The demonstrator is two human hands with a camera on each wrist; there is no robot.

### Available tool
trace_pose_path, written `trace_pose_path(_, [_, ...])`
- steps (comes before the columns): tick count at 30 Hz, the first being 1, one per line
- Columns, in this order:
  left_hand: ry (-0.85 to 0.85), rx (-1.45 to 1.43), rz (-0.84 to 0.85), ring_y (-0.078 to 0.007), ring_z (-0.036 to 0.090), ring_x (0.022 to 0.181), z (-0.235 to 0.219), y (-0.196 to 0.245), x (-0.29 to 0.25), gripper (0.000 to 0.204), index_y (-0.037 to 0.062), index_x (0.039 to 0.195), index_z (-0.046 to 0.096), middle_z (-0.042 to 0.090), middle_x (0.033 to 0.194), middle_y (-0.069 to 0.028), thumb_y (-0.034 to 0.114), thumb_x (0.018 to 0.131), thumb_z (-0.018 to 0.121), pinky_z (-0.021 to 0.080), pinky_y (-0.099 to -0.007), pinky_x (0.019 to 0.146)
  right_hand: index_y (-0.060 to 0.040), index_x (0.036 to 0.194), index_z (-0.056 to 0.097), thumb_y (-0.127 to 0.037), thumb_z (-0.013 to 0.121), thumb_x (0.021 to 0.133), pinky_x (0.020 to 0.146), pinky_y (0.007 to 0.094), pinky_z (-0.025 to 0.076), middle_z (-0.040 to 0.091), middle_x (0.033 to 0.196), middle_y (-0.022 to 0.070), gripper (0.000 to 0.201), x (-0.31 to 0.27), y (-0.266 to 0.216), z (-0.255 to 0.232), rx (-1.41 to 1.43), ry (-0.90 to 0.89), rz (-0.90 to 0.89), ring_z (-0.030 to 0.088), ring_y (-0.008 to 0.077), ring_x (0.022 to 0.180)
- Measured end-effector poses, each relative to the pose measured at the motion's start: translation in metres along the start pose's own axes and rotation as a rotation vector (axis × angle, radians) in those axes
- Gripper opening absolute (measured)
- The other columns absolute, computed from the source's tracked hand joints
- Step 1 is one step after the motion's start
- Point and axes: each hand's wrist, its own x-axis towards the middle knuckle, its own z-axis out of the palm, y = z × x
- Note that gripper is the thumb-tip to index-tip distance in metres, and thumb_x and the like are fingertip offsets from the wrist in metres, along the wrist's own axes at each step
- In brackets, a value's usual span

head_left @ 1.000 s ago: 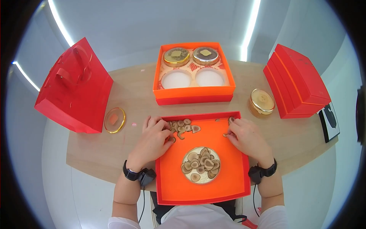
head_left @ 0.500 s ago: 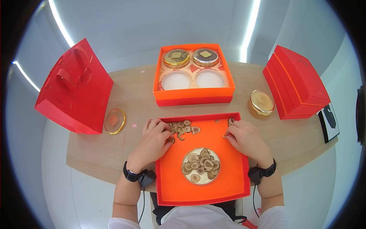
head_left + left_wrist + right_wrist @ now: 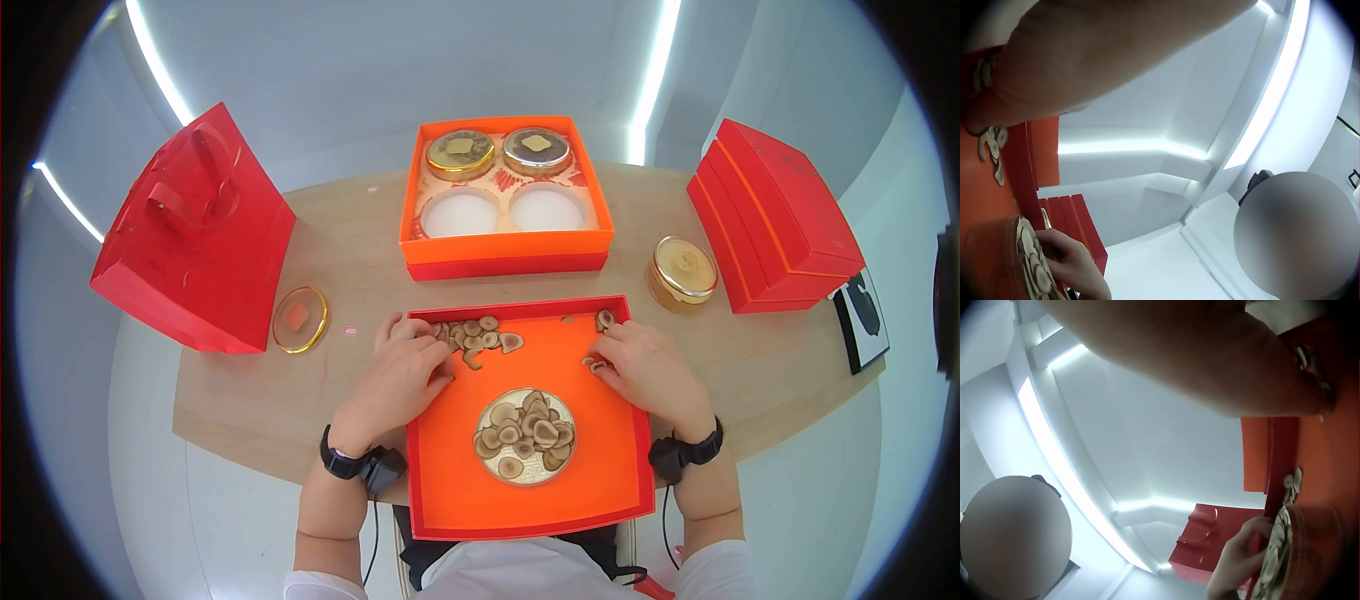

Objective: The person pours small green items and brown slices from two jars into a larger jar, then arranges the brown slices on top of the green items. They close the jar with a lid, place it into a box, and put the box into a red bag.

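My left hand (image 3: 405, 368) is at the far left corner of a red tray (image 3: 530, 510) with an orange floor, its bent fingers round some dried slices. A loose group of pale, brown-rimmed dried slices (image 3: 488, 340) lies beside those fingers. At the far right corner my right hand (image 3: 650, 365) has a few slices (image 3: 597, 366) at its thumb and fingertips, and another slice (image 3: 604, 320) rests against the tray wall. Between the hands, nearer my body, stands a clear round jar (image 3: 1004, 250) filled with slices. My palms hide part of what the fingers hold.
An orange box (image 3: 508, 243) with two lidded jars and two round hollows stands behind the tray. A gold-rimmed lid (image 3: 301, 320) and a red paper bag (image 3: 200, 250) are left. A lidded jar (image 3: 683, 272) and red boxes (image 3: 775, 225) stand right, near a black-and-white flat item (image 3: 862, 320).
My right fingers have shifted slightly, and more of the slices at the fingertips shows. The slice by my left thumb is now mostly hidden. The jar and the loose group stay put.
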Motion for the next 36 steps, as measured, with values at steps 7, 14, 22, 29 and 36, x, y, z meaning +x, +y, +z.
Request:
trace_pose_path(7, [-0.004,-0.211,-0.01,-0.0303,0.065,0.117,-0.011,0.012,0.001,0.013,0.0075,0.093,0.076,0.073,0.103,-0.0091,0.009,0.085,0.086,0.043,-0.0506,0.118,-0.0028,0.092,0.075,-0.015,0.08,0.09,0.087,0.0454,0.058,0.071,0.103,0.0155,0.014,-0.002,0.002,0.001,-0.021,-0.022,-0.008,0.07,0.032,0.098])
trace_pose_path(14, [-0.187,-0.668,0.174,-0.0261,0.063,0.115,-0.014,0.042,-0.007,0.011,0.0106,0.098,0.079,0.075,0.104,-0.0024,0.01,0.09,0.087,0.049,-0.0401,0.107,-0.0016,0.09,0.072,-0.015,0.079,0.091,0.086,0.047,0.057,0.071,0.1,0.0163,0.015,-0.001,0.0,-0.001,0.002,-0.025,0.006,0.069,0.0337,0.097])
trace_pose_path(22, [-0.132,-0.482,0.277,-0.0268,0.061,0.109,0.008,0.046,-0.003,0.012,0.0117,0.101,0.08,0.067,0.107,-0.0026,0.016,0.092,0.087,0.05,-0.0414,0.101,-0.0052,0.093,0.071,-0.009,0.082,0.088,0.084,0.0438,0.055,0.071,0.091,0.0101,0.013,-0.001,-0.001,-0.003,0.091,-0.002,0.007,0.068,0.0325,0.094])
trace_pose_path(29, [-0.127,-0.508,0.19,-0.0254,0.064,0.107,-0.004,0.033,-0.007,0.017,0.0112,0.105,0.081,0.071,0.106,-0.0023,0.017,0.091,0.088,0.052,-0.0412,0.099,-0.0071,0.104,0.076,-0.011,0.079,0.094,0.084,0.0404,0.058,0.075,0.096,0.0092,0.012,-0.001,-0.032,-0.038,0.474,-0.159,-0.107,0.071,0.0296,0.094])
trace_pose_path(36, [-0.284,-0.453,0.142,-0.0264,0.065,0.105,-0.014,0.02,-0.006,0.019,0.0096,0.107,0.08,0.075,0.103,-0.0046,0.018,0.092,0.085,0.051,-0.039,0.099,-0.0076,0.104,0.076,-0.015,0.078,0.096,0.086,0.0408,0.058,0.074,0.097,0.008,0.011,-0.002,-0.045,-0.01,0.462,-0.199,-0.272,0.071,0.0289,0.095])
